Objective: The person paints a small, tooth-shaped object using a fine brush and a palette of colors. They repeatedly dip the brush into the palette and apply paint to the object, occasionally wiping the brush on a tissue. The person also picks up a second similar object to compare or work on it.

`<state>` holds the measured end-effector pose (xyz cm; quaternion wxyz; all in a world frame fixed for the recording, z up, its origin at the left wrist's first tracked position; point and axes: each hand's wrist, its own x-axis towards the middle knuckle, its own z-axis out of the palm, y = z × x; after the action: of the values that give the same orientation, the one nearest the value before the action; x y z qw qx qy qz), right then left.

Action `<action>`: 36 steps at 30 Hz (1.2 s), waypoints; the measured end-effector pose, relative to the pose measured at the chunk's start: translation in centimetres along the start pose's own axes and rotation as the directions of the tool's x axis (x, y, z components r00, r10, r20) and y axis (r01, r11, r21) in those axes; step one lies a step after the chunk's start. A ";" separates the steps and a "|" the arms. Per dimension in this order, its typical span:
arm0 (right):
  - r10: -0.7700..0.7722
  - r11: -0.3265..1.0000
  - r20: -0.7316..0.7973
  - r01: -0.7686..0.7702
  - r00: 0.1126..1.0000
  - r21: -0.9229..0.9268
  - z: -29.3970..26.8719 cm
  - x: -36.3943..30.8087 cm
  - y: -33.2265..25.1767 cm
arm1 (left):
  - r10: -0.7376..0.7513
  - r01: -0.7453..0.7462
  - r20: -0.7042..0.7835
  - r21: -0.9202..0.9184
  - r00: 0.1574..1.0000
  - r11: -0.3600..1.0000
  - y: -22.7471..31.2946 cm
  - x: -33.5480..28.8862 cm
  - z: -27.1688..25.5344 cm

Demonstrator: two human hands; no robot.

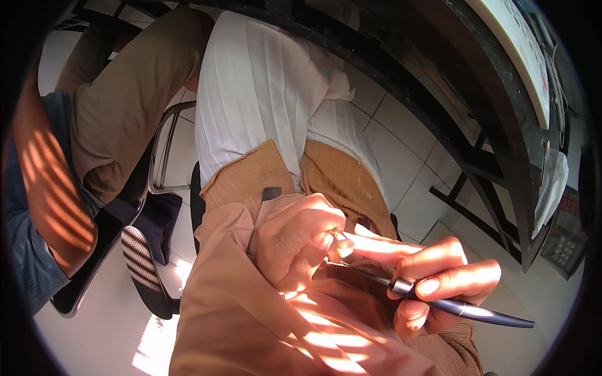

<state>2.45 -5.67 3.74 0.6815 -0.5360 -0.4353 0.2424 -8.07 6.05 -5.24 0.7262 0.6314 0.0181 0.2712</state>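
Observation:
My left hand [296, 241] is closed in a pinch over my lap. Between its thumb and fingers sits a small cream-coloured piece [342, 249], glossy in the sunlight; its exact kind is too small to tell. My right hand [442, 276] grips a slim pen-like tool [470, 310] with a dark blue handle, a silver collar and a thin metal shaft. The shaft points left toward the small piece, and its tip is close to it; whether they touch I cannot make out. One outstretched right finger reaches the small piece as well.
Brown cloth [244, 175] and white pleated cloth [251, 94] cover my lap. A dark table [439, 106] with black metal legs runs along the far right. At left, another person's arm [56, 194] rests beside a chair [147, 269]. Pale floor tiles [401, 169] lie below.

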 end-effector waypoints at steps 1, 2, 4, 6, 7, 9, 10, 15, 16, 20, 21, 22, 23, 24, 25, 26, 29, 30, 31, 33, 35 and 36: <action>0.001 1.000 -0.004 -0.001 1.000 0.001 0.0 0.0 -0.1 | -0.016 0.016 0.011 0.004 1.000 1.000 0.1 0.0 -0.1; 0.004 1.000 -0.037 -0.004 0.999 -0.007 0.1 0.0 -0.2 | -0.032 0.032 0.022 0.009 0.999 0.999 0.3 0.2 -0.1; 0.008 1.000 -0.131 -0.012 0.991 -0.027 0.9 -0.2 -0.1 | -0.099 0.093 0.102 0.059 0.990 0.994 1.3 1.0 -0.8; 0.014 0.998 -0.187 -0.025 0.982 -0.055 1.2 -0.3 -0.2 | -0.056 0.054 0.024 0.052 0.998 0.997 1.0 0.8 -0.2; 0.018 0.997 -0.182 -0.031 0.983 -0.070 1.1 -0.4 -0.2 | -0.033 0.034 -0.018 0.052 0.999 0.998 1.0 0.6 -0.1; 0.004 0.998 -0.185 -0.015 0.983 -0.057 1.1 -0.5 0.0 | -0.043 0.044 -0.014 0.056 0.999 0.997 1.1 0.7 -0.2; 0.007 0.998 -0.173 -0.017 0.985 -0.054 0.7 -0.7 0.1 | -0.048 0.048 -0.012 0.059 0.999 0.997 1.1 0.7 -0.2; 0.027 0.998 -0.087 -0.031 0.996 -0.049 -0.1 -0.4 -0.1 | -0.039 0.042 -0.048 0.051 0.998 0.998 1.0 0.7 0.1; 0.030 0.998 -0.074 -0.033 0.997 -0.050 -0.2 -0.4 -0.2 | -0.035 0.038 -0.040 0.058 0.999 0.998 1.1 0.8 0.1; 0.032 0.999 0.002 -0.032 0.999 -0.036 -0.6 -0.3 -0.1 | -0.043 0.044 -0.015 0.086 0.999 0.995 1.2 0.7 -0.2; 0.034 0.999 0.017 -0.033 0.999 -0.027 -0.6 -0.2 -0.1 | -0.043 0.044 -0.017 0.082 0.999 0.996 1.2 0.8 -0.2; 0.035 0.999 0.033 -0.034 0.999 -0.026 -0.5 -0.1 -0.1 | -0.043 0.044 -0.020 0.079 0.999 0.996 1.2 0.8 -0.2; 0.031 1.000 0.046 -0.031 0.998 -0.002 -0.6 0.0 0.0 | -0.038 0.040 -0.021 0.081 0.999 0.996 1.1 0.8 -0.2; 0.027 0.999 0.059 -0.028 0.998 0.022 -0.7 0.1 0.1 | -0.033 0.035 -0.024 0.083 0.999 0.996 1.1 0.7 -0.2; 0.022 0.999 0.073 -0.026 0.997 0.048 -0.7 0.2 0.2 | -0.028 0.030 -0.027 0.086 0.999 0.996 1.0 0.6 -0.3; 0.017 0.998 0.074 -0.021 0.997 0.059 -0.7 0.2 0.3 | -0.029 0.031 -0.027 0.085 0.999 0.996 1.1 0.6 -0.3; 0.007 0.999 0.035 -0.008 0.999 0.049 -0.7 0.2 0.2 | -0.041 0.041 -0.004 0.066 0.999 0.997 1.2 1.0 -0.2; 0.006 0.999 0.032 -0.008 0.999 0.050 -0.7 0.2 0.2 | -0.047 0.048 -0.009 0.069 0.999 0.997 1.3 0.9 -0.2; 0.005 0.999 0.035 -0.007 0.999 0.038 -0.9 0.1 0.3 | -0.053 0.054 -0.012 0.071 0.999 0.996 1.3 0.9 -0.2; -0.001 0.999 0.042 -0.001 0.999 0.035 -0.8 0.1 0.3 | -0.051 0.052 -0.016 0.066 0.999 0.996 1.4 0.9 -0.2; -0.009 1.000 0.051 0.008 0.999 0.029 -0.6 0.2 0.4 | -0.046 0.048 -0.020 0.057 0.999 0.997 1.4 0.8 -0.3; -0.013 1.000 0.049 0.011 0.999 0.027 -0.6 0.2 0.4 | -0.044 0.045 -0.018 0.053 0.999 0.998 1.3 0.8 -0.3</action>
<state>3.15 -5.69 3.40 0.6791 -0.5183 -0.4518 0.2571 -7.99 6.74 -3.83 0.7149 0.6476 0.0457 0.2597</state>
